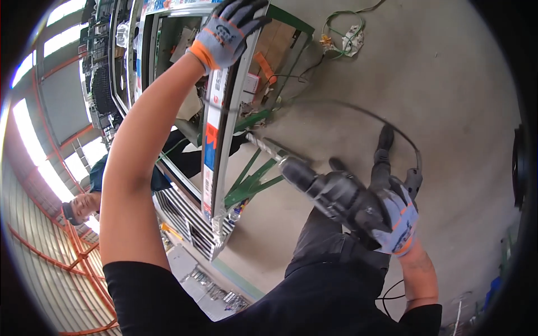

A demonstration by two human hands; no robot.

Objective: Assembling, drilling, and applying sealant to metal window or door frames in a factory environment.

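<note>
Drill (342,196) in right hand (399,221), left (227,35) seemingly spread

Left hand (228,35) reaches forward; right hand (400,220) curls closed.

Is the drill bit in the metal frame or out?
Out. The drill bit shows right to its tip, apart from the metal frame; the right hand holds the drill.

Matt plastic drill (339,196) (metal bit (265,147))
</note>
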